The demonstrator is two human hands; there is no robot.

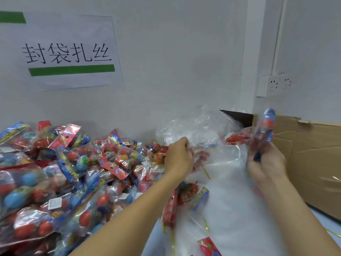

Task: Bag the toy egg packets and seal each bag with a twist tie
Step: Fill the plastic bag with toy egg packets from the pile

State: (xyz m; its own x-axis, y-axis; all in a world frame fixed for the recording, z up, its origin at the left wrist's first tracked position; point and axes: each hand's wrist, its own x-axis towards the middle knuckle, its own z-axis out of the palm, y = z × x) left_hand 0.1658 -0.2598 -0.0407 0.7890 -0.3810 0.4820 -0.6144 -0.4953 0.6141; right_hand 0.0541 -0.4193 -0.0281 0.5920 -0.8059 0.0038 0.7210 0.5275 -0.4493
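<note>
My left hand grips the edge of a clear plastic bag that billows up against the wall. My right hand holds a toy egg packet upright, with a blue header and red eggs, at the bag's right side. A large pile of toy egg packets covers the table on the left. One loose packet lies between my forearms. Thin yellow twist ties lie on the white sheet below the bag.
A cardboard box stands at the right, close to my right hand. A paper sign hangs on the wall, and a white power strip is mounted at the right. Another red packet lies at the bottom edge.
</note>
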